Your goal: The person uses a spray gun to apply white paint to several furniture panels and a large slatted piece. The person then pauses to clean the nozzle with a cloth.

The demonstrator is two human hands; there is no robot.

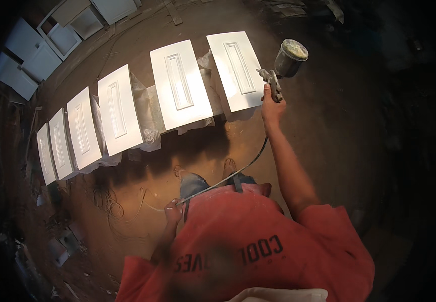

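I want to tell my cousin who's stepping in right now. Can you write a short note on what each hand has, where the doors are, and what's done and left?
Right hand: fingers wrapped around the spray gun, held up at the right end of the row, beside the nearest door.
Left hand: holds the hose near the waist; it runs up to the gun.
Doors: six white ones lie flat in a row on covered props on the floor. More white pieces sit at top left.
Done: all six look white and glossy.
Left: cannot tell which still need a coat.
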